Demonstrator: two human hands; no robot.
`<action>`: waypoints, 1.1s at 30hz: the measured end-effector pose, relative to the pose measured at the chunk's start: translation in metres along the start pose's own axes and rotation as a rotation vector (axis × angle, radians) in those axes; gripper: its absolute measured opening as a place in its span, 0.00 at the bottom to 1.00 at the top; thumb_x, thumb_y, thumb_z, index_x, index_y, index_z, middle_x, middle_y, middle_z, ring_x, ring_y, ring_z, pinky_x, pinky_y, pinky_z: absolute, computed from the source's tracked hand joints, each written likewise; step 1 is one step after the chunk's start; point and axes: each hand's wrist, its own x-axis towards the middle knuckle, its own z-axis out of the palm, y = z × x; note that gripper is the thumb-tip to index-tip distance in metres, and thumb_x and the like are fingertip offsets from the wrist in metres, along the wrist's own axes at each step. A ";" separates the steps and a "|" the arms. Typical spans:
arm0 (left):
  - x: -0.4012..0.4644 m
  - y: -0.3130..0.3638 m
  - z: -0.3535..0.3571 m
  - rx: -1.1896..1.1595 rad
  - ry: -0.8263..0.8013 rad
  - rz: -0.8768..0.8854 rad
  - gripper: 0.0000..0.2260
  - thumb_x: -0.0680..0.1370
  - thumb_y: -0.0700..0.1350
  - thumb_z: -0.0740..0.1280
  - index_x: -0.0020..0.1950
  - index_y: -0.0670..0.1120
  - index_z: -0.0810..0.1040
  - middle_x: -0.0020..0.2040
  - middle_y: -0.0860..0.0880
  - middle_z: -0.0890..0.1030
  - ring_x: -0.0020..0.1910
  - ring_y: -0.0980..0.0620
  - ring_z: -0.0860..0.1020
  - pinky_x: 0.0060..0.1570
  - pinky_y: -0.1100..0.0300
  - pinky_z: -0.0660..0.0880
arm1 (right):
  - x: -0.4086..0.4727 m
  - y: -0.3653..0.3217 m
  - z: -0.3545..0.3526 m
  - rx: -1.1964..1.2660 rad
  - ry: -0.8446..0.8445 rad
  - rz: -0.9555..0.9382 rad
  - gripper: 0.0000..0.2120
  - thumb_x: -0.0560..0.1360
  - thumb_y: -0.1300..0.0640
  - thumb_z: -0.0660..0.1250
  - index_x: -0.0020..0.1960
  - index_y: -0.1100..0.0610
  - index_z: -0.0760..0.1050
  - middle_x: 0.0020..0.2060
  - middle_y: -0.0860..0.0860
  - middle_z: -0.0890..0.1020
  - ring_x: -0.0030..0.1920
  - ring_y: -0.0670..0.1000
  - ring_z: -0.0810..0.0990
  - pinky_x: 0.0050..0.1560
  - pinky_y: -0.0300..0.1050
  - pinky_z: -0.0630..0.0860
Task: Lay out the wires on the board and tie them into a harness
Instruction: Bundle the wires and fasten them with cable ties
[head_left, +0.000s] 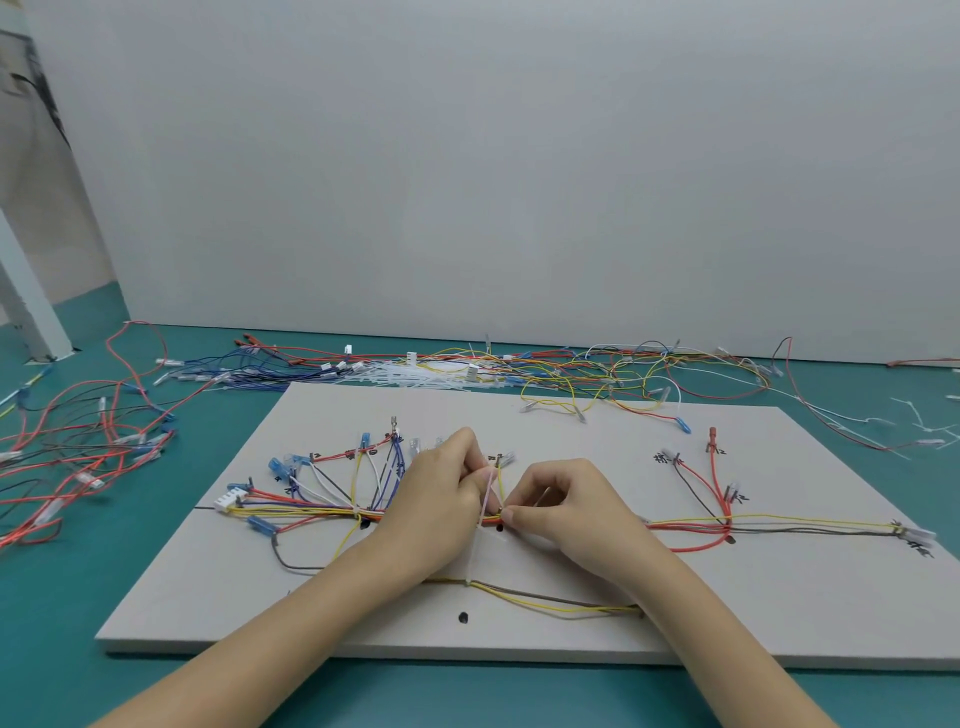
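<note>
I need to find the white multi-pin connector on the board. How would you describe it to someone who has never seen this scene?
Start at the grey board on the teal table. Go to its left side, beyond the left hand, where the wire bundle ends. The white multi-pin connector lies there beside a black line; its neighbours are small blue-sleeved terminals, while it is a wide, white, ribbed block.

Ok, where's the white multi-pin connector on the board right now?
In the head view the white connector lies on the left part of the board, at the left end of the wire bundle, left of the left hand.
</note>
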 end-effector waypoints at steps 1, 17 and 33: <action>0.000 -0.001 0.000 -0.020 -0.004 -0.009 0.10 0.79 0.38 0.64 0.38 0.47 0.69 0.33 0.52 0.83 0.32 0.56 0.79 0.38 0.55 0.75 | 0.000 0.000 0.000 0.004 0.001 -0.001 0.03 0.70 0.62 0.73 0.37 0.59 0.82 0.29 0.51 0.81 0.26 0.42 0.69 0.28 0.33 0.64; 0.006 -0.003 -0.018 -0.057 -0.168 0.033 0.03 0.75 0.44 0.72 0.43 0.46 0.82 0.33 0.55 0.82 0.33 0.58 0.79 0.36 0.66 0.73 | -0.004 0.002 -0.004 -0.028 -0.023 -0.008 0.04 0.73 0.61 0.71 0.42 0.56 0.84 0.32 0.45 0.83 0.32 0.37 0.76 0.36 0.30 0.70; 0.005 -0.004 -0.010 0.104 -0.143 0.193 0.09 0.74 0.41 0.71 0.36 0.53 0.77 0.32 0.57 0.79 0.33 0.60 0.76 0.35 0.67 0.70 | -0.003 0.003 0.000 -0.174 0.072 0.002 0.04 0.70 0.60 0.74 0.36 0.54 0.83 0.31 0.48 0.83 0.32 0.41 0.77 0.37 0.38 0.74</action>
